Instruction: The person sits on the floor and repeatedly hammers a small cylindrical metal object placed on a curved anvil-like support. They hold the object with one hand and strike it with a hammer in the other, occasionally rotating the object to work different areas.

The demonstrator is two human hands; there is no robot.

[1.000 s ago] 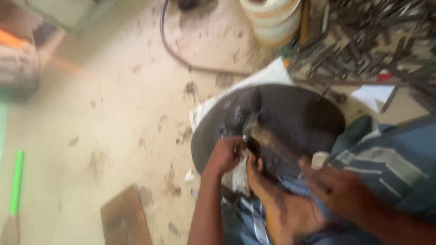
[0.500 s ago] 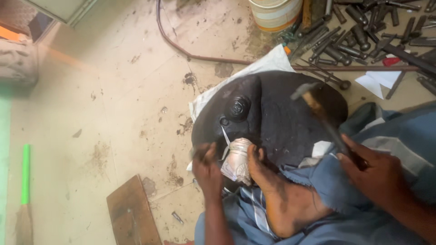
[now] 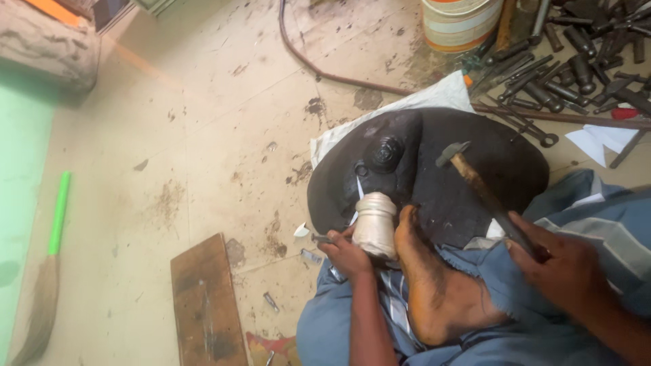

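A pale metal vessel point(image 3: 374, 224), rounded in the body with a ribbed neck and dull silvery finish, lies on its side at the near edge of a black domed metal form point(image 3: 502, 169) on the floor point(image 3: 203, 135). A bare foot point(image 3: 430, 285) presses against the vessel's right side. The left hand point(image 3: 346, 252) rests against the vessel's left side, fingers closed on a thin metal punch point(image 3: 323, 238). The right hand point(image 3: 566, 268) has its fingers wrapped tight on the wooden handle of a hammer point(image 3: 478, 186), whose head hangs above the black form, well apart from the vessel. Steel tools point(image 3: 569, 68) lie heaped at the upper right beside a bucket point(image 3: 461, 24). A wooden board point(image 3: 203, 298) and a green-handled broom point(image 3: 51, 257) lie to the left.
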